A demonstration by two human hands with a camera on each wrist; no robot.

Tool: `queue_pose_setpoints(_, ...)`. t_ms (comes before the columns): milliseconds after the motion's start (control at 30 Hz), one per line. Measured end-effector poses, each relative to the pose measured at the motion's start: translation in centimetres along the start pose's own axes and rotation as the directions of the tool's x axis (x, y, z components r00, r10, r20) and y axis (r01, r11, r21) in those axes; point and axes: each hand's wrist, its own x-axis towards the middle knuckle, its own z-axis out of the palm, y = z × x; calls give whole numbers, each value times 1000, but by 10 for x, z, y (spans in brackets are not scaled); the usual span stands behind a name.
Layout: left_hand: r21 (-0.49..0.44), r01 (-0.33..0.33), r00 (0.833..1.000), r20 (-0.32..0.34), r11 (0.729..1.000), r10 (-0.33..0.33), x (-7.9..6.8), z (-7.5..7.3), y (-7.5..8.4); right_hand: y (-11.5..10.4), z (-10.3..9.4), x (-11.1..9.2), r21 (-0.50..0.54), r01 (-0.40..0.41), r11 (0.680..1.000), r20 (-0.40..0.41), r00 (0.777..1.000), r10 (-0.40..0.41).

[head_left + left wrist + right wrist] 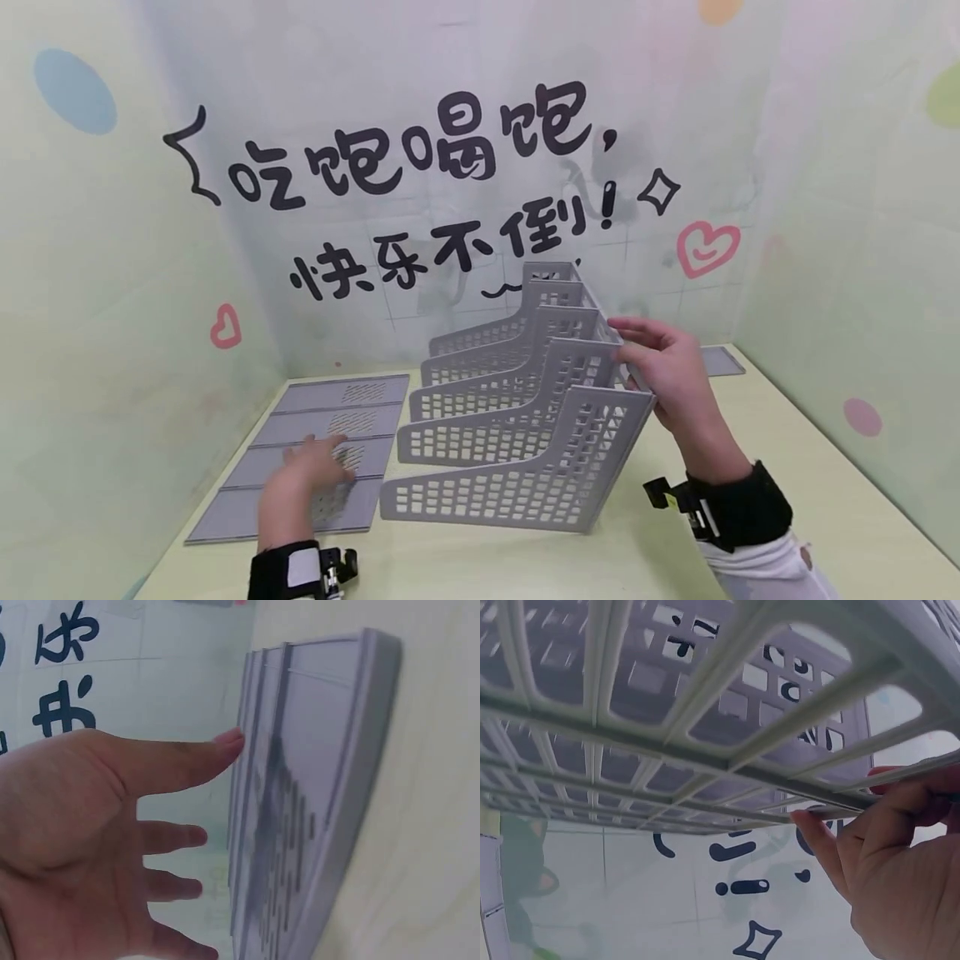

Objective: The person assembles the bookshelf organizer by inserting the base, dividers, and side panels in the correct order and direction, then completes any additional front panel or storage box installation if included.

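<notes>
A grey plastic file rack (564,417) with several perforated dividers stands in the middle of the head view. My right hand (671,371) grips its tall back edge, thumb and fingers at the upper rim. Close up in the right wrist view, the same hand (904,862) holds the lattice back (731,766) of the rack. To the left, my left hand (307,471) is spread over a row of flat grey panels (300,427) with slotted patches. Its fingers are extended and hold nothing in the left wrist view, beside the raised rim of the nearest panel (319,712).
Another flat grey piece (722,361) lies at the back right, partly behind my right hand. The pale table (810,450) is bounded by printed walls (465,50) at the back and both sides.
</notes>
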Motion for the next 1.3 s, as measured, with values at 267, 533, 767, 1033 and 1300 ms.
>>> queue_pose_setpoints(267, -25, 28, 996, 84, 999, -25, 0, 10, 15, 3, 16, 0, -84, 49, 995, 18, 999, -47)
queue_pose_setpoints(533, 72, 84, 991, 94, 994, -91, -7, 16, 42, 7, 27, 5, -97, 43, 994, 138, 990, -29)
queue_pose_setpoints(767, 184, 138, 976, 140, 973, -164, -12, 27, 52, 8, 37, 6, -65, 65, 996, 180, 982, -52)
queue_pose_setpoints(1033, 221, 70, 977, 182, 973, -112, -29, 23, 69, 6, 36, 10, -52, 59, 997, 203, 978, -47)
queue_pose_setpoints(1300, 241, 23, 981, 181, 970, -68, -30, 24, 85, 6, 24, 6, -91, 40, 995, 186, 982, -22)
